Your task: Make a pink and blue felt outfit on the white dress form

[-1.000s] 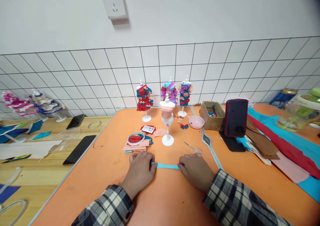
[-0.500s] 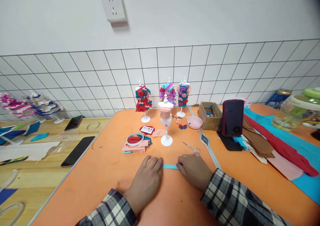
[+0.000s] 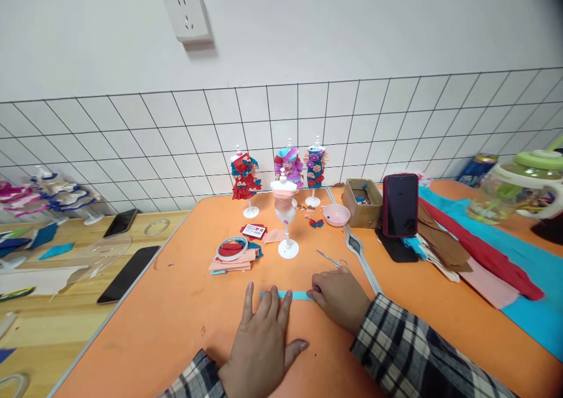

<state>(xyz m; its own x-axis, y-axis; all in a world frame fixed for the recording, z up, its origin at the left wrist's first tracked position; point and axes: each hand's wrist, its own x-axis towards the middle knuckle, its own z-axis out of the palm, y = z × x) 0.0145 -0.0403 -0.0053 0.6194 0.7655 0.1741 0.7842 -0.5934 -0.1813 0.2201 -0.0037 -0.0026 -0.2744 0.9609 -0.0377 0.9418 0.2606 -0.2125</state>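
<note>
Thing in play is a narrow light-blue fabric strip (image 3: pixel 301 295), lying flat and pretty straight across the near part of the orange table (image 3: pixel 176 327). Left hand (image 3: pixel 264 345) is palm down with fingers spread wide, fingertips resting on the strip, thumb stuck out sideways, not gripping anything. Right hand (image 3: pixel 341 298) is curled up, thumb and index pinching the strip's right end. Scissors (image 3: pixel 328 258) are just beyond that hand. Further back there's a small white dress form (image 3: pixel 287 210), and near it a white label (image 3: pixel 254 231) with red print, too tiny to read.
</note>
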